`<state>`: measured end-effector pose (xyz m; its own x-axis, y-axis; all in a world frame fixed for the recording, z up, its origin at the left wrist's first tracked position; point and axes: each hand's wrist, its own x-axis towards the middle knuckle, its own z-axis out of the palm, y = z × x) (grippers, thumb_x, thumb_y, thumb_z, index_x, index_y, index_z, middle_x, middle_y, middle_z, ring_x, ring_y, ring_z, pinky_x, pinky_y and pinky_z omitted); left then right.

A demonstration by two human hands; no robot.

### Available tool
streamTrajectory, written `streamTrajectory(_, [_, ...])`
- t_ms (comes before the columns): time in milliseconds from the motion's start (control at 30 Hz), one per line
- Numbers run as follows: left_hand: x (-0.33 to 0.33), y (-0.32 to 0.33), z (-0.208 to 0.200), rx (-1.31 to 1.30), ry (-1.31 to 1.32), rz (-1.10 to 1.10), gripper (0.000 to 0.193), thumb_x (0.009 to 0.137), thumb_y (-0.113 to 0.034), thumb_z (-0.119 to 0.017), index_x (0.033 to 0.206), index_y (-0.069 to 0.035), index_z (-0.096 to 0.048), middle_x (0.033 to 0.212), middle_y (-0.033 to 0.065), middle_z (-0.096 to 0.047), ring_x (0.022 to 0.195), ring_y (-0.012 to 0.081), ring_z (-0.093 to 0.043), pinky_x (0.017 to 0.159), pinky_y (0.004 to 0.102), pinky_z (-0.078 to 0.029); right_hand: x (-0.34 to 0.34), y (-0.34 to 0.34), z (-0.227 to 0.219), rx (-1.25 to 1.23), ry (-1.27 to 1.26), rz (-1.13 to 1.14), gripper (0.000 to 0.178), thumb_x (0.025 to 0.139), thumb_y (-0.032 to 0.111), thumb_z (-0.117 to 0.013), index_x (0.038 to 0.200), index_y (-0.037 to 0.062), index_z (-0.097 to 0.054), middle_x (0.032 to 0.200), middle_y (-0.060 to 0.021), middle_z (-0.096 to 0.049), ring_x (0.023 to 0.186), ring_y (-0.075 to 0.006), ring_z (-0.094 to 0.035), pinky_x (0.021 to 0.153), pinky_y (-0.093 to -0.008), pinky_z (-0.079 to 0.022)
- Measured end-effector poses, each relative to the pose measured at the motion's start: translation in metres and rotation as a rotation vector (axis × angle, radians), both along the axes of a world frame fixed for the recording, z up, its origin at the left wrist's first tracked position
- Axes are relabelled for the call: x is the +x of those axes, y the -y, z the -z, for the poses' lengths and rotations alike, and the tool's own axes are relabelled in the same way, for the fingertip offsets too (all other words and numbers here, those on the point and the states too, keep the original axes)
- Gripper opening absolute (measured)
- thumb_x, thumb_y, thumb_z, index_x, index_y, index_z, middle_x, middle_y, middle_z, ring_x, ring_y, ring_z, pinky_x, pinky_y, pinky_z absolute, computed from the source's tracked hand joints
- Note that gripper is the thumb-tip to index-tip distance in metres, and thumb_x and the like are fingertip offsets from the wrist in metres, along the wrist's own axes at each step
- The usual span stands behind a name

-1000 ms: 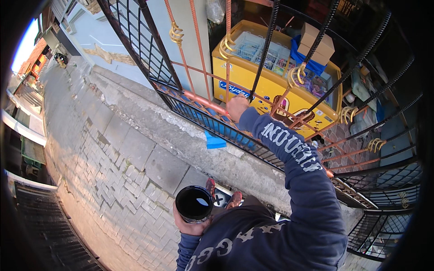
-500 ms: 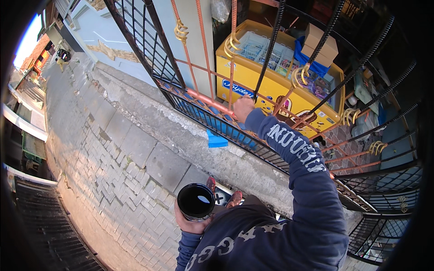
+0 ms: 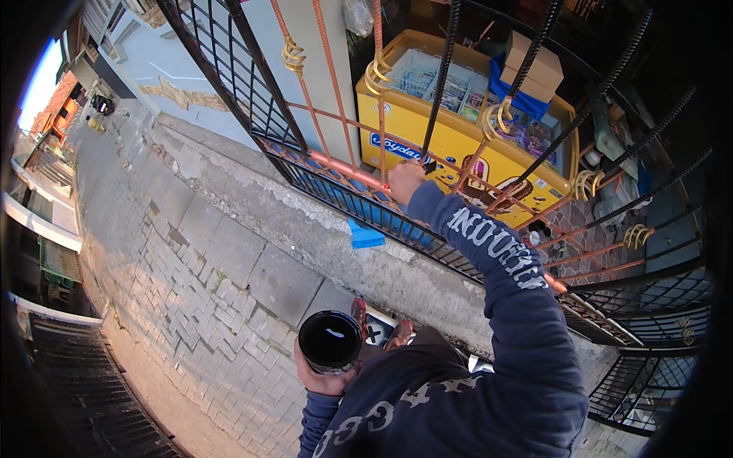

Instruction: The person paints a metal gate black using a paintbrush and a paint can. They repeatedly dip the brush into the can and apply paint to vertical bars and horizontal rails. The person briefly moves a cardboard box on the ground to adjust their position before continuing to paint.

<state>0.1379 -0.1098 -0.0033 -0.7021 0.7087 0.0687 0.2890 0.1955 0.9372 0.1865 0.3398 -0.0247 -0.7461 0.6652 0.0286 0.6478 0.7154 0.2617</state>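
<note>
My left hand is wrapped round an open can held in front of my body, near my waist. Glossy black paint shows inside it, with a bright reflection on top. My right arm reaches forward to a metal gate. There my right hand is closed on what looks like a paintbrush, mostly hidden by the fingers. A dark tip shows beside the knuckles, at the foot of a black twisted bar. Bars to the left of it are reddish-orange, and gold scroll ornaments sit on several.
Behind the gate stands a yellow chest freezer with a cardboard box on a blue cloth. A blue sheet piece lies at the gate's foot. A concrete ledge borders the paved lane. My shoes show below.
The view has shifted slightly, so the gate and freezer sit a little farther left. My right hand stays at the same bar's foot, and the left still holds the can.
</note>
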Motion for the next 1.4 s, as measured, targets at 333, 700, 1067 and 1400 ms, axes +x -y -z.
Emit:
streamTrajectory(333, [-0.002,0.0,0.003,0.042,0.063,0.029,0.118,0.044,-0.017,-0.104,0.144,-0.004,-0.043,0.132,0.0133,-0.063,0.12,0.0273,-0.065,0.104,0.042,-0.052,0.007,0.001,0.006,0.011,0.075,-0.015,0.024,0.087,0.018,-0.066,0.099,0.0037,-0.081,0.098,-0.0153,-0.07,0.102,-0.0364,-0.064,0.079,-0.0415,-0.056])
streamTrajectory(700, [0.0,0.001,0.004,0.067,0.005,0.032,0.115,0.045,-0.013,-0.102,0.144,-0.004,-0.043,0.13,0.0125,-0.062,0.118,0.0269,-0.065,0.104,0.041,-0.052,0.023,0.004,0.005,-0.013,-0.073,-0.019,0.022,0.087,0.017,-0.067,0.099,0.0022,-0.077,0.108,-0.0169,-0.067,0.099,-0.0342,-0.067,0.081,-0.0427,-0.058])
streamTrajectory(1067, [0.002,0.011,0.005,-0.032,0.03,-0.007,0.12,0.047,-0.023,-0.103,0.147,0.0,-0.04,0.136,0.0154,-0.058,0.124,0.0285,-0.061,0.108,0.0411,-0.048,0.058,0.039,0.05,-0.054,-1.728,0.267,0.018,0.1,0.015,-0.069,0.112,0.0022,-0.069,0.101,-0.015,-0.074,0.089,-0.0228,-0.072,0.081,-0.0331,-0.056])
streamTrajectory(1400, [-0.005,-0.004,-0.014,-0.103,-0.032,0.015,0.113,0.044,-0.018,-0.101,0.141,-0.003,-0.046,0.13,0.0122,-0.063,0.118,0.0264,-0.064,0.106,0.0418,-0.05,0.038,0.024,0.054,-0.301,-2.102,0.475,0.02,0.101,0.015,-0.067,0.109,-0.0032,-0.069,0.101,-0.0161,-0.075,0.091,-0.0219,-0.071,0.082,-0.0328,-0.055])
